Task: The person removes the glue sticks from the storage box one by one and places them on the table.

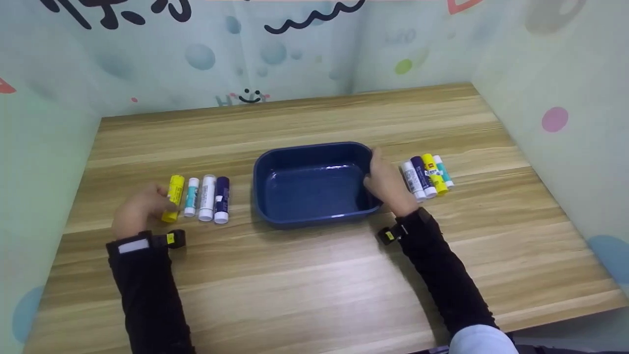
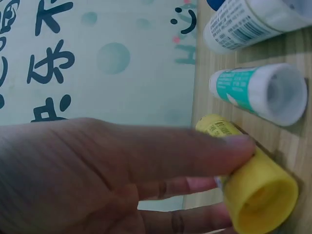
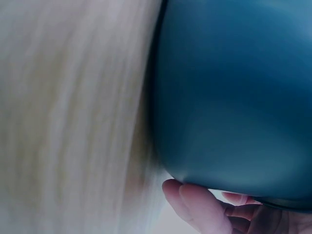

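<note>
At the left of the table, my left hand [image 1: 140, 206] pinches a yellow glue stick [image 1: 175, 188] lying on the wood. In the left wrist view the thumb lies across the stick's near side and the fingers come from the other side. Lined up to its right are a teal-and-white glue stick [image 1: 191, 196], a white one [image 1: 207, 197] and a dark purple one [image 1: 222, 196]. My right hand [image 1: 390, 184] grips the right end of a dark blue plastic basin [image 1: 314, 194], thumb over the rim. The right wrist view has its fingertips [image 3: 202, 204] against the basin's outer wall.
Right of the basin lies a second row: white [image 1: 413, 179], purple [image 1: 423, 176], yellow [image 1: 435, 173] and small teal-and-white [image 1: 443, 170] glue sticks, close to the right hand. A printed curtain [image 1: 314, 59] hangs behind the wooden table [image 1: 304, 290], with walls on both sides.
</note>
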Demonstrator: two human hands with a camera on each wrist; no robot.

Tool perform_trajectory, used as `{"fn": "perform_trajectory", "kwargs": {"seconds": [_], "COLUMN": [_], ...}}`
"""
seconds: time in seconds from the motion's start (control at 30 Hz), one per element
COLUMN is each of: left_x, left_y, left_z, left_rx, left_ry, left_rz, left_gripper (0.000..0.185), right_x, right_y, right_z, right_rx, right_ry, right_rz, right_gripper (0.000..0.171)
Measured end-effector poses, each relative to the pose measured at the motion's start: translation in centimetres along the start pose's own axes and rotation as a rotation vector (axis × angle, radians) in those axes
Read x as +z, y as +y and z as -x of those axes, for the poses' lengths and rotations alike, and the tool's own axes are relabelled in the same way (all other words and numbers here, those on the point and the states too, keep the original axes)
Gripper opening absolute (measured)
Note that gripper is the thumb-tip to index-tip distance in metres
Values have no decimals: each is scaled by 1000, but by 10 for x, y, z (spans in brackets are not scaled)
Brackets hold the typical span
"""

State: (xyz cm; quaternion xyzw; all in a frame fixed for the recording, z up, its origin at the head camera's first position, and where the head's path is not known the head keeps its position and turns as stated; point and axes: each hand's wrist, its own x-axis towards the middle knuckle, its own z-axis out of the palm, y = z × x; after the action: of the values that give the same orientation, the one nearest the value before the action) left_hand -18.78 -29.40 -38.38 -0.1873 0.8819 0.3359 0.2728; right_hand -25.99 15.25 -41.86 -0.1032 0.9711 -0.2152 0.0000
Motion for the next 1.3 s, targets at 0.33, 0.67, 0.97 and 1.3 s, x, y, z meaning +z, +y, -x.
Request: {"fn": "perform_trajectory", "kwargs": {"seconds": [0.33,0.67,0.97,1.3], "left_x": [3,7,11,17], "left_y": [9,20,24,51], "left_z": [4,-3,1,26], "left_rx": [63,118,116,212], "left_ry": [-55,-15,-7,115], "left_rz": [-34,-130,-97,-210], "left_gripper": [57,60,59,57], "right_x": [-1,0,-4,-35], "right_y": [0,0,-2,-5], "right_z": [0,0,-5,3], "right_rx": [12,24,121,145], "right_ry": [-11,-8,-26,-206], "right_rz": [-20,-23,-102,-87], "right_gripper": [51,55,50,53]}}
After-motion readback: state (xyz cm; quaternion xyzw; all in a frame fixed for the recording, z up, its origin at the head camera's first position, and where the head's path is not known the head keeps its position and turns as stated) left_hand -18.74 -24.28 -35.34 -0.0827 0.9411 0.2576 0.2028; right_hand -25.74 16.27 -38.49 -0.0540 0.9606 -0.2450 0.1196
